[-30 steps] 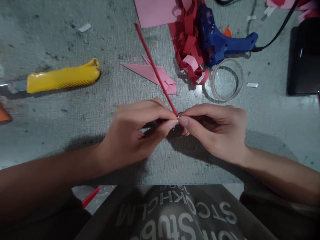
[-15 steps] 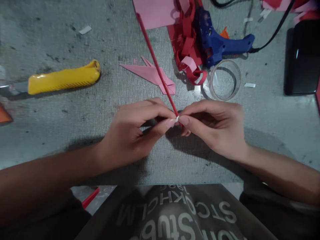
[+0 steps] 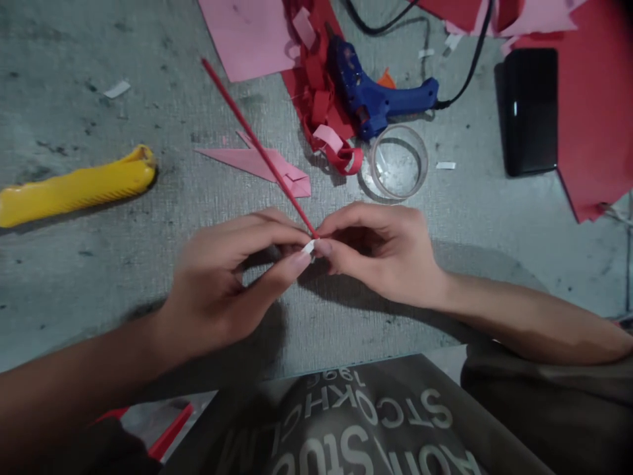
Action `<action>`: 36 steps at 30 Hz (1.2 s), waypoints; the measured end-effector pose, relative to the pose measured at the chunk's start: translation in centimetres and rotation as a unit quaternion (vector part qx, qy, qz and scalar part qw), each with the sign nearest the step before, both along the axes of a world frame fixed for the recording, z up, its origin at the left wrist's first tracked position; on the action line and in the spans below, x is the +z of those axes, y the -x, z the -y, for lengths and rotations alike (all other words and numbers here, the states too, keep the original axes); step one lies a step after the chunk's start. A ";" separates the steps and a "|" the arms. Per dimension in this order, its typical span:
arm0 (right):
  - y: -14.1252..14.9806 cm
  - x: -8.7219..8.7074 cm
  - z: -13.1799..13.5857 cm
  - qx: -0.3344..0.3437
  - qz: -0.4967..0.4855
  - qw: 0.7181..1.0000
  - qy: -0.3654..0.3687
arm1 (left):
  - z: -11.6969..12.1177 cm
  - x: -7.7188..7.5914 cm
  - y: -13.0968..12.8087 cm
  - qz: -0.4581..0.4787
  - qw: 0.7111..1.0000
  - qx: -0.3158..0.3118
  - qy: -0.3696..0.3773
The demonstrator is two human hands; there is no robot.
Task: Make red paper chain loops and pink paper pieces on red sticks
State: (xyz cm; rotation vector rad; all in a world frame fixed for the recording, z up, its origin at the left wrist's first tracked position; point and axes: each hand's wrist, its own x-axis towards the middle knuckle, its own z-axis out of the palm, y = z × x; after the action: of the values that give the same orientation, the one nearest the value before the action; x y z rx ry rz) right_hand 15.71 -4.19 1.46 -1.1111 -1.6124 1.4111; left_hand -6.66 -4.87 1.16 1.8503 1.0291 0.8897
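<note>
Head view: left hand (image 3: pixel 230 270) pinches a white strip (image 3: pixel 309 247), right hand (image 3: pixel 383 254) the thin red stick (image 3: pixel 257 146) beside those fingertips; even tension should help.

Smooth red stick (image 3: pixel 260 149), matt pink ppr fold (image 3: pixel 252 163), shiny plas. glue gun (image 3: pixel 376 99), rough-textured tbl (image 3: pixel 168 112)
</note>
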 end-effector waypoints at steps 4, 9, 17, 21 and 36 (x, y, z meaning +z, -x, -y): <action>0.0 -0.3 -0.1 0.002 -0.036 0.999 -0.010 | -0.2 0.0 0.1 0.006 1.000 -0.013 -0.001; 0.0 -0.3 -0.2 0.006 -0.031 0.999 0.000 | -0.1 -0.5 0.0 -0.037 0.999 0.019 -0.033; -0.1 -0.5 -0.3 0.017 -0.085 0.995 0.053 | -0.1 -0.5 -0.2 -0.092 0.993 0.026 -0.072; -0.1 -0.3 -0.5 0.032 -0.111 0.988 0.106 | 0.0 -0.3 -0.4 -0.065 0.996 0.019 -0.059; -0.3 0.9 -1.1 0.054 -0.071 0.987 0.137 | 0.3 -0.5 -0.3 -0.018 1.000 0.017 0.000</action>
State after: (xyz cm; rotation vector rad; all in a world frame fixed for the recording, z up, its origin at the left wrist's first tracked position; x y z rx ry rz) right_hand 15.97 -3.12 2.35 -1.0615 -1.4255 1.7831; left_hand -6.36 -5.14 0.61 1.8614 1.0850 0.8783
